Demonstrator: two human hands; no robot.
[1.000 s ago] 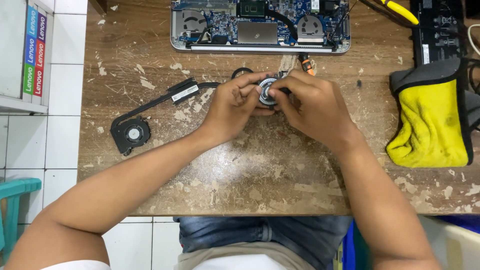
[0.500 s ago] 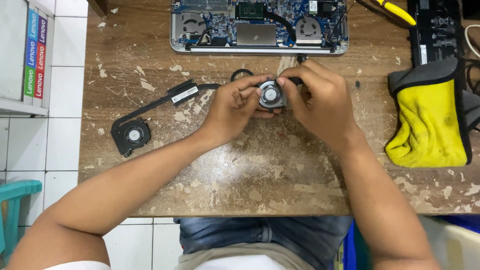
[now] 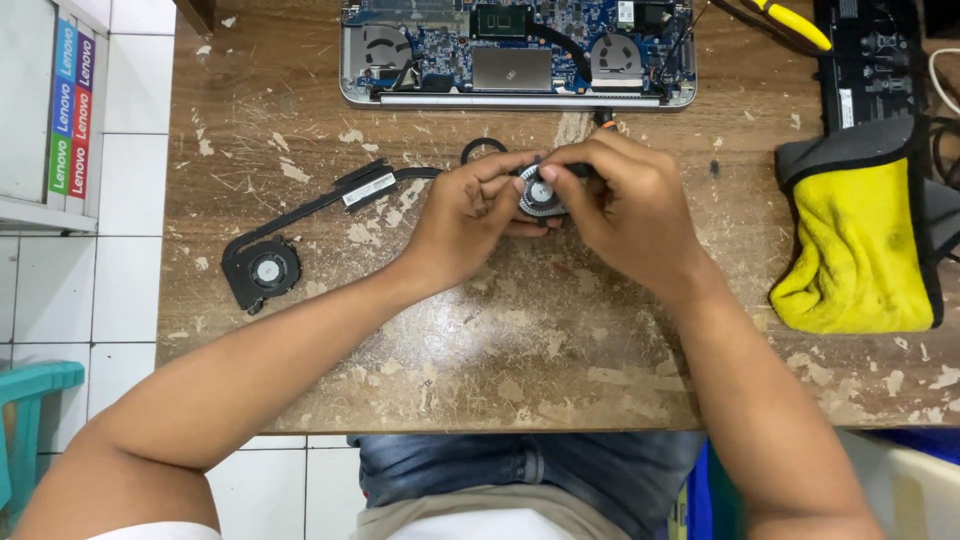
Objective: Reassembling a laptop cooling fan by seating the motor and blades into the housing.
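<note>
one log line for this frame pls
left hand: grips small fan | right hand: grips same fan | fan: above wooden table | nearby: opened laptop

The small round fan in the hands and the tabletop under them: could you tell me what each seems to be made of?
The fan, held by the left hand and right hand, looks like plastic with a silvery, perhaps metal, hub: thin moulded blades. The table looks like worn wood: brown grain with pale chipped patches.

Opened laptop (image 3: 518,52), yellow cloth (image 3: 860,250), black heatsink fan (image 3: 262,271), worn table (image 3: 520,350).
</note>
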